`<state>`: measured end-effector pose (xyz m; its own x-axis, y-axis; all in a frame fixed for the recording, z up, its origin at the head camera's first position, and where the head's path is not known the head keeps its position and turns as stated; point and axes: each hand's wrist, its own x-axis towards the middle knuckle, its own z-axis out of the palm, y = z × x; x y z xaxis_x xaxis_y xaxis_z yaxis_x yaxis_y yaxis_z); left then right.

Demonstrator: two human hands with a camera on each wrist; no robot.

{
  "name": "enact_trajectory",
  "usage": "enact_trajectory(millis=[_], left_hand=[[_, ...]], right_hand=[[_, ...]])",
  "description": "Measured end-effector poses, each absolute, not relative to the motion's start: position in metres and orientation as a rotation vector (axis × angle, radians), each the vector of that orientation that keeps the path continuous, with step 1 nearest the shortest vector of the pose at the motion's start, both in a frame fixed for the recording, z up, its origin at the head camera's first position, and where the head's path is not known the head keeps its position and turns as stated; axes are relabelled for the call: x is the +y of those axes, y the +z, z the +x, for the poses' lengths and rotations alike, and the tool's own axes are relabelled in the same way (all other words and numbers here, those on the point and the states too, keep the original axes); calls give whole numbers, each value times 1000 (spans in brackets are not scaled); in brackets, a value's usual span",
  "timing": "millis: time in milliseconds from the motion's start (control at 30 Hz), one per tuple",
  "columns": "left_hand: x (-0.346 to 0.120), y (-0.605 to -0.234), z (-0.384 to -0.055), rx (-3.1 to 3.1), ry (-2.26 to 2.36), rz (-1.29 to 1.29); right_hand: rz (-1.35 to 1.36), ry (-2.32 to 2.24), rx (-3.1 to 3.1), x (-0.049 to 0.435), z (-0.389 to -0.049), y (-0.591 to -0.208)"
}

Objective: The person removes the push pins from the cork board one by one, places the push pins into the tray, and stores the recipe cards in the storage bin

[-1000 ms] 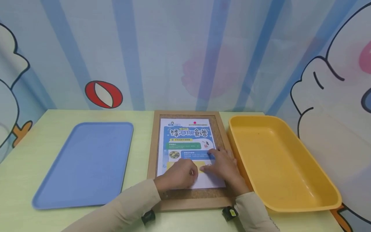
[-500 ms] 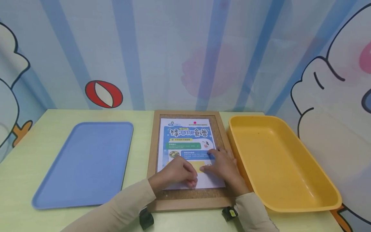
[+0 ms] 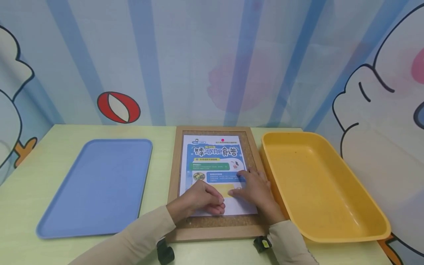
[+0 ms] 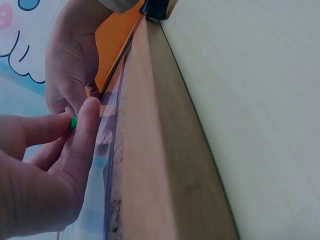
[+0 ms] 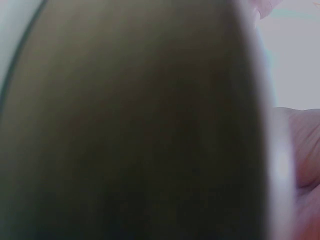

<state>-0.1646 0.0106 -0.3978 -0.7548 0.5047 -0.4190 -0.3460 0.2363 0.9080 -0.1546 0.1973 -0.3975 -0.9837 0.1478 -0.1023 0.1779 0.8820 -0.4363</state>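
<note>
A wood-framed corkboard [image 3: 228, 221] lies on the table with a printed sheet [image 3: 218, 167] over it. Two pins, one pale [image 3: 197, 140] and one red [image 3: 222, 140], sit along the sheet's top edge. My left hand [image 3: 201, 198] is over the lower part of the sheet. In the left wrist view its thumb and a finger pinch a small green push pin [image 4: 73, 122], mostly covered by the fingertips. My right hand [image 3: 257, 187] rests across the sheet's right edge, fingers spread, thumb on the yellow block. A blurred sleeve fills most of the right wrist view.
To the left lies a flat blue tray [image 3: 102, 184]. A deep yellow bin [image 3: 318, 184] stands close along the board's right side. Behind the pale table [image 3: 198, 254] rises a cartoon-printed curtain [image 3: 185, 66].
My left hand has shifted slightly left and turned, so its pinched fingertips now show from the side. The right hand, the sheet and the board have stayed put.
</note>
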Motion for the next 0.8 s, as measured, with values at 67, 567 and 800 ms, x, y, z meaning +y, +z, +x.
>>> enact_trajectory(millis=[67,567,800], left_hand=[[10,-398,-165,1809,1611,130],[2,-399,-168,1705,1651,8],[-7,-394,-168,1640,1716,-69]], right_hand=[[257,-704,2984,197,-155,-398],[255,-715,2990,198,-153,-397],[271,-706,2986,198,-154,-399]])
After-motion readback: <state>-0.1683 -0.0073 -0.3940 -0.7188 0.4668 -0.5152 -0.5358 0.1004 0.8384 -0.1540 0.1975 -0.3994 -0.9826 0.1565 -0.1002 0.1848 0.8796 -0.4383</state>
